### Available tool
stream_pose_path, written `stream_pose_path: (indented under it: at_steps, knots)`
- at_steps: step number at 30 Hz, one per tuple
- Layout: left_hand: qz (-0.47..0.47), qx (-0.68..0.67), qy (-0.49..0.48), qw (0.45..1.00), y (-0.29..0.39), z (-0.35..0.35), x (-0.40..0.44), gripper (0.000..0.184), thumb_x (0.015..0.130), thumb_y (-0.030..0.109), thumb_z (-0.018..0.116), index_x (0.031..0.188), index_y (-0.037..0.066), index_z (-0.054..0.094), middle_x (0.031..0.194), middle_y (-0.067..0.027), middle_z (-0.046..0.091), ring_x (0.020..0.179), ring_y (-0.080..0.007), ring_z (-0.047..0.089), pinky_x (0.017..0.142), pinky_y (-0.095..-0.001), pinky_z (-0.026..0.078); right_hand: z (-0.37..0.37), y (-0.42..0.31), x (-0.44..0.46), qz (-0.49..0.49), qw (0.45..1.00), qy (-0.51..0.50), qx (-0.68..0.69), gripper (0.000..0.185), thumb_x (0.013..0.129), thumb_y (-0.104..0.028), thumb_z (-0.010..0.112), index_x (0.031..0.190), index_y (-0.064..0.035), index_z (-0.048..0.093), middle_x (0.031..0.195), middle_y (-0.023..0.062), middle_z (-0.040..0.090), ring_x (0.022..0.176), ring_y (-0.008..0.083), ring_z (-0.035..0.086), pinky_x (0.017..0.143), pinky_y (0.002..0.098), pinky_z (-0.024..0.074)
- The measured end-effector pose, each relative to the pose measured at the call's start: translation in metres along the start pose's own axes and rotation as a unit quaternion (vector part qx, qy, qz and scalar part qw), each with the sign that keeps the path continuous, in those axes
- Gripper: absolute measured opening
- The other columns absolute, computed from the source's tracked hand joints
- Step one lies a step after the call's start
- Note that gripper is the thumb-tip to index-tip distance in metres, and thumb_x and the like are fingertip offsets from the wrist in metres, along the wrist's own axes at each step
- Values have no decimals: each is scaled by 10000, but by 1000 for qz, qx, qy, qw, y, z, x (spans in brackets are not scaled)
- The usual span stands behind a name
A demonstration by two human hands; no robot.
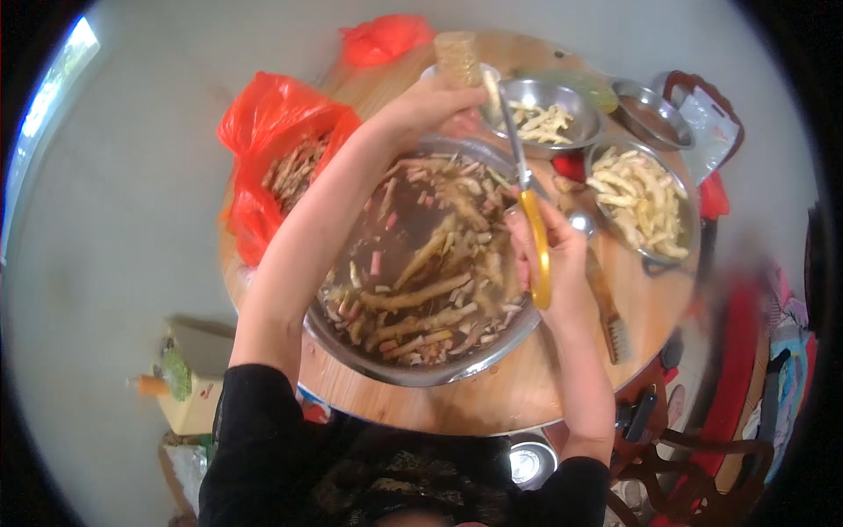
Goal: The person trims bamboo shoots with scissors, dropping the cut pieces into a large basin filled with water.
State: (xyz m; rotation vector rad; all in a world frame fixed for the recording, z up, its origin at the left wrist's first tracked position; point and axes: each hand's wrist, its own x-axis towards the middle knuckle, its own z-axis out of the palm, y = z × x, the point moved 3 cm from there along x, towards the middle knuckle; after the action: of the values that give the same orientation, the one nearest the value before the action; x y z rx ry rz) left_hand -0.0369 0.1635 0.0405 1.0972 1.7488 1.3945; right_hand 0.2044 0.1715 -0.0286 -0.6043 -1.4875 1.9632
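Pinching a pale root piece (492, 90) beside the steel bowl (572, 105), head view, left hand (436, 103) has fingers narrow on it, right hand (560, 249) grips scissors (537, 241); from here, root looks light, firm, probably wet-slippery, best held clear of the blades (515, 139).

One head-worn camera looks forward and down — close above the hands (562, 250) and round table (518, 386).
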Motion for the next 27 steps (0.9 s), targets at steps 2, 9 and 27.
stream_pose_path:
  at_steps: [2,9,27]
  knots:
    - [13,183,-44,982,4,-2,3,423,963,339,630,1193,-16,623,1026,-61,656,880,-120,622,701,-283,516,-3,1,0,-38,999,-9,-11,463,920,-197,736,1297,29,591,649,-76,557,481,-12,423,429,176,302]
    - [-109,372,-83,918,-59,-58,-63,328,951,335,641,850,33,719,720,-67,675,654,-112,624,597,-317,507,-4,-1,-1,-48,998,-40,-29,460,947,-240,696,1311,18,581,631,-78,490,457,0,399,414,180,304]
    - [-31,46,115,992,-25,-50,-85,290,969,298,640,1037,20,687,822,-26,648,672,-105,609,559,-264,487,-3,0,-1,-46,997,-16,-61,485,921,-279,734,1302,-8,603,561,-87,461,425,4,397,391,189,295]
